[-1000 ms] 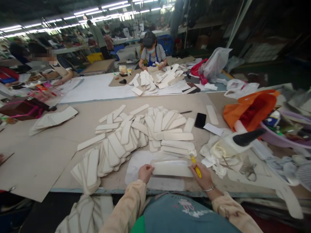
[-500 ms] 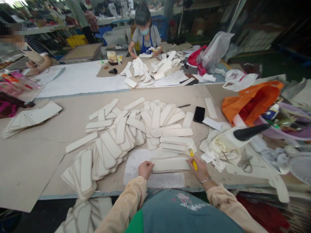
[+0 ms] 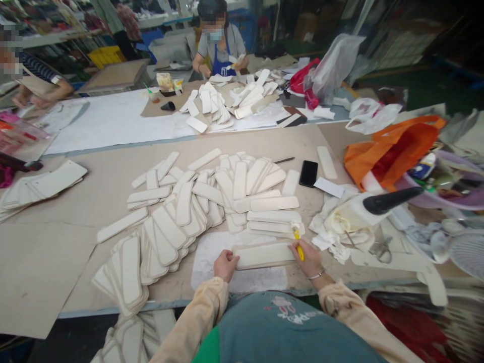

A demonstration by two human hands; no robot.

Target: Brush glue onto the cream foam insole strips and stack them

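Observation:
Before me a short stack of long cream strips (image 3: 264, 255) lies on a white sheet (image 3: 212, 242). My left hand (image 3: 226, 264) is closed on the left end of the stack, thumb and fingers pinching its edge. In my right hand (image 3: 309, 258) is a yellow-handled brush (image 3: 299, 249), its whitish tip pointing away from me. The fingers of that hand also touch the right end of the strips. Just beyond, more rounded strips (image 3: 274, 216) lie in a pile, with the brush tip over its near edge.
Fanned heaps of cream pieces (image 3: 166, 234) spread to the left. On the right are a phone (image 3: 308, 173), a whitish container with a black tip (image 3: 351, 217), scissors (image 3: 381, 247), an orange bag (image 3: 393, 151) and a purple basin (image 3: 446, 196). A co-worker (image 3: 223, 50) sits across the table.
The view has shifted slightly. Both my hands stay at the ends of the strip stack, with the brush still in the right one. The co-worker opposite has raised their head a little.

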